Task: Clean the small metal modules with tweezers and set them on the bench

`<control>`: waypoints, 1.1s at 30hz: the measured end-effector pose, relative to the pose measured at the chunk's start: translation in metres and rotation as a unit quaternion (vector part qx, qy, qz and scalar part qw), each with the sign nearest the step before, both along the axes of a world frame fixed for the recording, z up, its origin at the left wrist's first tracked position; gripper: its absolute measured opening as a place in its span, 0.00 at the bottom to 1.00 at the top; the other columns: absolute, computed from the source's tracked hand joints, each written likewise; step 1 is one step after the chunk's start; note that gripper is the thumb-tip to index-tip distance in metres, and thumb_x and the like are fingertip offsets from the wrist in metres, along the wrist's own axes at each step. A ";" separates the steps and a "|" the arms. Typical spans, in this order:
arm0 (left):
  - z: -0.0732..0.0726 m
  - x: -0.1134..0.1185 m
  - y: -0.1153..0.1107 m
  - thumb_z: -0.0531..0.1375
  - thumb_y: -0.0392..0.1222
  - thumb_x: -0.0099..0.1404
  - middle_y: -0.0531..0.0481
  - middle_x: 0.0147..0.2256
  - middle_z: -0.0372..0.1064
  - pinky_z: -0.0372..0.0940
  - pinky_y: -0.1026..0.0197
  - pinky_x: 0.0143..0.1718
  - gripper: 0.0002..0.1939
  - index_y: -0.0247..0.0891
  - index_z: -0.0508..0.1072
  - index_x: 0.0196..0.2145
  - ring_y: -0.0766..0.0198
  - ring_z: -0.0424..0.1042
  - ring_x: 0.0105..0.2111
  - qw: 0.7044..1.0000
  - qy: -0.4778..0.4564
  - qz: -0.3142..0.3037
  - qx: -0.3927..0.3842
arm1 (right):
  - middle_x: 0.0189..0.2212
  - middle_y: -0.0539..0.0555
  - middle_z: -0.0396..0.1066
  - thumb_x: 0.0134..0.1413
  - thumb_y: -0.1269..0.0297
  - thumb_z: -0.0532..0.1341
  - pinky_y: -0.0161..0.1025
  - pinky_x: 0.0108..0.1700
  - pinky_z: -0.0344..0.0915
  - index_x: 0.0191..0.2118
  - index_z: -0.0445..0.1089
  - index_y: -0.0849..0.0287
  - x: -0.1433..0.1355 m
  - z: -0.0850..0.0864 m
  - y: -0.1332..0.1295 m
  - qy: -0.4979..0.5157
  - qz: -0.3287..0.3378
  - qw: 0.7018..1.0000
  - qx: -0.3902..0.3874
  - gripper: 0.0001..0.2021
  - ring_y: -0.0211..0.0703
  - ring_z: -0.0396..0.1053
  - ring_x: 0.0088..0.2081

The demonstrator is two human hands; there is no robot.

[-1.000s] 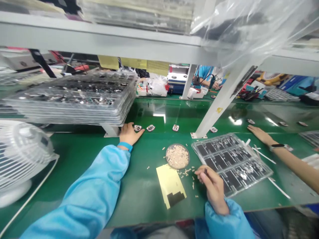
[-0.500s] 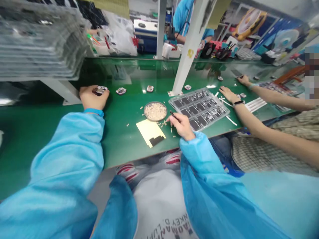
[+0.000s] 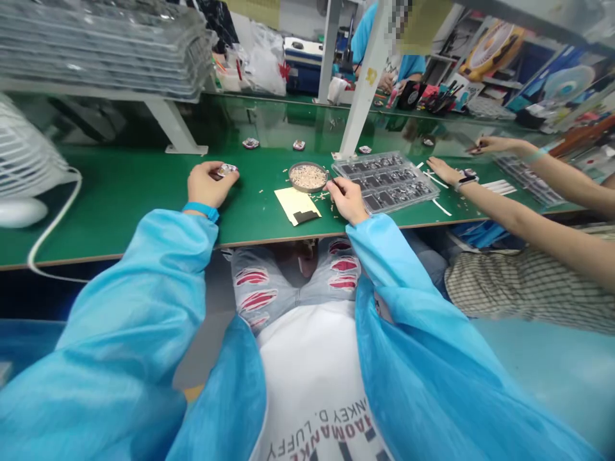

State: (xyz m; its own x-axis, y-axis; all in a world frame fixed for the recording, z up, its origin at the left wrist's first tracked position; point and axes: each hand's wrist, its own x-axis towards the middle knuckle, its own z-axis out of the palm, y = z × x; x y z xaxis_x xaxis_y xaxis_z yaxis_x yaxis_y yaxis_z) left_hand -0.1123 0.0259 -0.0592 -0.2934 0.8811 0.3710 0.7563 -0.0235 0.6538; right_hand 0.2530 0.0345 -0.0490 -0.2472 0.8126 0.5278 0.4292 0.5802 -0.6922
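Note:
On the left of the green bench [image 3: 158,224], my left hand [image 3: 207,184] grips a small silvery square part [image 3: 227,170] between thumb and fingers. My right hand [image 3: 346,197] is closed round a dark, thin tool [image 3: 339,186], its tip hidden or too small to make out. Just left of that hand lies a round dish [image 3: 308,177] of small beige pieces, with several loose pieces scattered beside it. A yellow sheet [image 3: 291,202] with a dark strip [image 3: 306,218] lies below the dish. A clear compartment tray [image 3: 389,182] of dark parts sits right of my right hand.
Small parts [image 3: 250,143] stand in a row along the back. Stacked clear trays [image 3: 115,54] fill the upper left shelf, and a white fan [image 3: 29,150] with a cable is below. A white post [image 3: 361,96] rises behind the tray. Another person's arms [image 3: 514,221] reach in from the right.
The view has shifted, showing the fan and more of my legs. My left hand, still holding the part, is nearer the dish. My right hand still holds the dark tool near the dish.

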 end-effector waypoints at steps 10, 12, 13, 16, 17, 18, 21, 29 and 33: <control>0.004 0.005 -0.023 0.70 0.49 0.54 0.45 0.40 0.73 0.64 0.55 0.47 0.24 0.33 0.78 0.46 0.58 0.71 0.39 1.000 -0.018 -0.001 0.000 | 0.24 0.49 0.68 0.62 0.56 0.60 0.36 0.32 0.56 0.31 0.74 0.62 -0.004 -0.002 0.000 -0.011 -0.004 1.000 0.009 0.15 0.38 0.60 0.27; 0.005 0.005 -0.023 0.70 0.49 0.54 0.46 0.40 0.73 0.64 0.54 0.49 0.23 0.34 0.78 0.45 0.58 0.72 0.39 1.000 -0.018 -0.010 -0.001 | 0.23 0.48 0.67 0.62 0.56 0.60 0.37 0.32 0.56 0.30 0.74 0.61 -0.005 -0.001 -0.001 -0.015 -0.005 1.000 0.010 0.15 0.38 0.60 0.27; 0.005 0.005 -0.024 0.70 0.49 0.54 0.46 0.41 0.73 0.64 0.54 0.49 0.22 0.35 0.78 0.44 0.57 0.72 0.40 1.000 -0.021 -0.013 -0.001 | 0.23 0.48 0.67 0.61 0.56 0.60 0.37 0.32 0.56 0.30 0.74 0.61 -0.006 -0.001 -0.001 -0.016 -0.006 1.000 0.011 0.15 0.38 0.60 0.27; 0.005 0.005 -0.025 0.69 0.49 0.55 0.45 0.42 0.74 0.65 0.52 0.50 0.21 0.36 0.78 0.44 0.56 0.73 0.41 0.999 -0.035 -0.017 0.004 | 0.22 0.48 0.64 0.60 0.57 0.62 0.38 0.32 0.55 0.27 0.72 0.60 -0.007 -0.001 -0.002 -0.012 -0.018 1.000 0.018 0.14 0.38 0.60 0.26; 0.005 0.005 -0.026 0.69 0.49 0.56 0.45 0.42 0.75 0.66 0.52 0.50 0.21 0.36 0.77 0.45 0.55 0.73 0.42 0.999 -0.043 -0.017 0.005 | 0.22 0.48 0.64 0.59 0.58 0.62 0.38 0.32 0.55 0.26 0.71 0.60 -0.007 0.000 -0.003 -0.009 -0.023 0.999 0.020 0.14 0.39 0.60 0.26; 0.004 0.005 -0.027 0.68 0.49 0.56 0.45 0.41 0.75 0.66 0.52 0.49 0.21 0.36 0.77 0.45 0.55 0.74 0.42 0.999 -0.048 -0.016 0.005 | 0.22 0.48 0.64 0.59 0.58 0.62 0.39 0.33 0.55 0.25 0.70 0.60 -0.007 0.000 -0.003 -0.006 -0.028 0.999 0.021 0.14 0.39 0.60 0.27; 0.005 0.008 -0.032 0.69 0.47 0.54 0.44 0.42 0.76 0.68 0.52 0.50 0.24 0.36 0.76 0.47 0.55 0.75 0.43 0.994 -0.110 -0.026 0.001 | 0.24 0.50 0.65 0.60 0.59 0.61 0.40 0.36 0.59 0.25 0.69 0.59 -0.005 0.004 -0.005 0.004 -0.033 0.999 0.024 0.14 0.40 0.62 0.29; 0.014 0.020 -0.055 0.75 0.41 0.43 0.43 0.43 0.77 0.68 0.50 0.55 0.35 0.38 0.71 0.50 0.53 0.77 0.47 0.915 -0.379 -0.132 -0.032 | 0.24 0.52 0.68 0.68 0.47 0.53 0.41 0.40 0.67 0.30 0.74 0.58 0.002 0.012 -0.013 0.085 -0.064 0.993 -0.059 0.23 0.42 0.69 0.30; 0.026 0.040 -0.069 0.75 0.43 0.48 0.44 0.42 0.78 0.71 0.56 0.48 0.34 0.39 0.71 0.51 0.57 0.77 0.42 0.887 -0.423 -0.165 -0.077 | 0.19 0.49 0.68 0.66 0.44 0.53 0.37 0.27 0.67 0.34 0.72 0.59 0.001 0.006 -0.010 0.096 -0.033 0.985 -0.141 0.23 0.38 0.67 0.21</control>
State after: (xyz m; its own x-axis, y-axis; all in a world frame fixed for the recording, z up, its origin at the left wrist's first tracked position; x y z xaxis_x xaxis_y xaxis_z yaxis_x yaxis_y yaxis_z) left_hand -0.0725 -0.0435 -0.0327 -0.1255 0.9920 0.0095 -0.0391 -0.0145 0.9991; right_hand 0.2545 0.0248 -0.0432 -0.1068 0.9442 0.3116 0.3049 0.3294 -0.8936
